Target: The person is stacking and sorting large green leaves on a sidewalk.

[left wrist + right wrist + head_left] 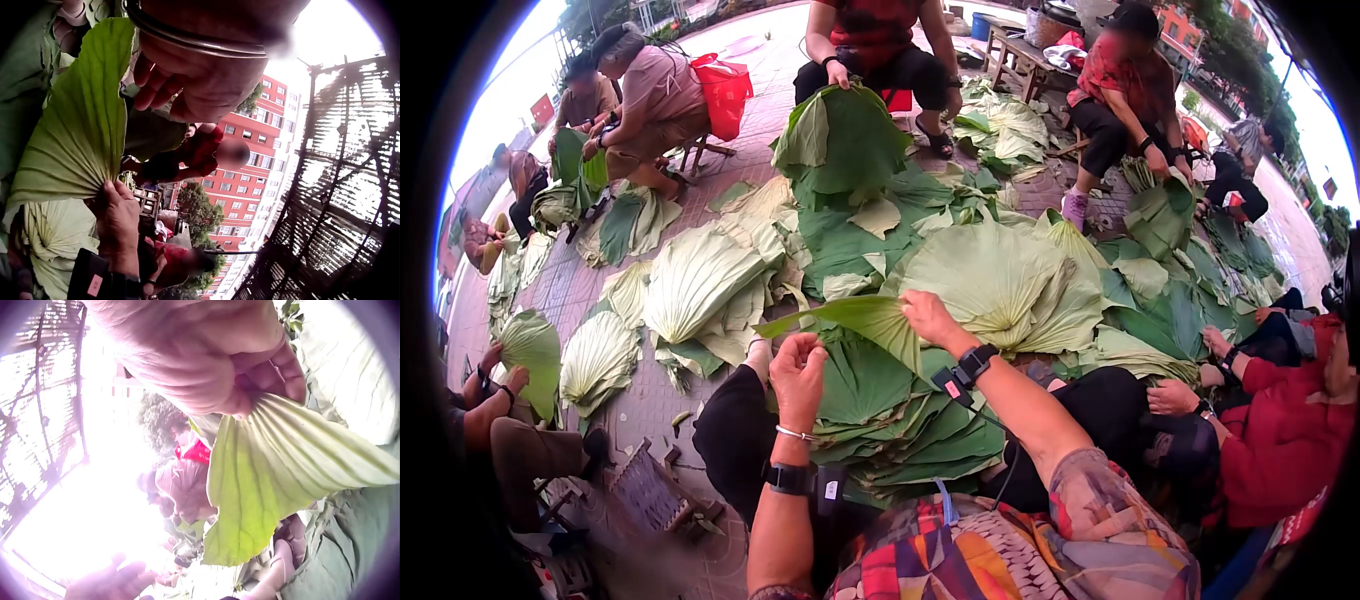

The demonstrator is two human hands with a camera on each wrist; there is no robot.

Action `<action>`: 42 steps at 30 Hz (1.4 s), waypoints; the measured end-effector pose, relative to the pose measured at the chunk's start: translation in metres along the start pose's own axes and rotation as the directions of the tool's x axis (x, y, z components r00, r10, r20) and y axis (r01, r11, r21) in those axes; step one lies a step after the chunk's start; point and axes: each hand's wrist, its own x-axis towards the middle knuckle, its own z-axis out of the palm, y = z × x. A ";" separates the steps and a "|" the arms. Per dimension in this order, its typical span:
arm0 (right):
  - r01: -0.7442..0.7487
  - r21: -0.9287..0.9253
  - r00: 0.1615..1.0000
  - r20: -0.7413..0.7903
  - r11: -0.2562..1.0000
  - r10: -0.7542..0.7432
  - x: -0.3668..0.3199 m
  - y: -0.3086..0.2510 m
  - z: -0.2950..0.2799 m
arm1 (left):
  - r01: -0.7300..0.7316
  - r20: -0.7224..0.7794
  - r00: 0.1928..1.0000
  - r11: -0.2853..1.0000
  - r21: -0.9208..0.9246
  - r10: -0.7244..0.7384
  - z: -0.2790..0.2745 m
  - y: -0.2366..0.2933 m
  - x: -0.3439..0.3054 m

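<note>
My right hand (pixel 930 318) pinches a green lotus leaf (pixel 862 317) at its gathered, pleated end. In the right wrist view, thumb and fingers close on the leaf (pixel 275 456) where its veins meet, and its wide part fans out below. My left hand (pixel 798 380) is raised near the leaf's other end, fingers loosely bent. The left wrist view shows that hand (pixel 200 84) holding nothing, apart from the leaf (pixel 78 125). Beneath both hands, a thick stack of green lotus leaves (pixel 910 445) lies in front of my body.
Large pale lotus leaves (pixel 990 275) are heaped beyond the stack, with more pale leaves (pixel 700 275) to the left. Several seated people surround the heaps; one opposite holds a dark green leaf (pixel 850 140). A small low stool (pixel 650 490) stands on the paving at left.
</note>
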 end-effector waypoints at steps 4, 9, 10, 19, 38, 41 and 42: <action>-0.337 0.457 0.905 -0.085 0.823 0.417 0.008 0.055 -0.029 | -0.011 0.004 1.000 1.000 -0.014 0.011 0.002 -0.003 0.000; -0.315 0.857 0.569 -0.173 0.407 0.804 -0.018 0.104 -0.055 | -0.017 0.019 1.000 1.000 0.005 0.016 0.004 -0.006 0.001; -0.254 0.892 0.472 -0.222 0.373 0.853 -0.026 0.115 -0.055 | -0.013 0.023 1.000 1.000 0.020 0.012 0.004 -0.007 0.001; -0.593 0.520 0.614 -0.201 0.614 0.763 -0.114 0.234 -0.038 | 0.017 0.011 1.000 1.000 0.020 -0.017 0.008 -0.010 -0.003; 0.115 -0.153 0.691 0.722 0.982 0.031 -0.137 -0.045 0.094 | -0.007 0.002 1.000 1.000 -0.002 0.007 0.003 -0.020 0.002; 0.171 -0.174 0.708 0.706 0.970 0.002 -0.141 -0.039 0.101 | -0.020 0.007 1.000 1.000 -0.024 0.020 0.003 -0.019 0.003; 0.171 -0.175 0.708 0.706 0.970 0.003 -0.140 -0.039 0.103 | -0.012 0.004 1.000 1.000 -0.017 0.012 0.003 -0.019 0.002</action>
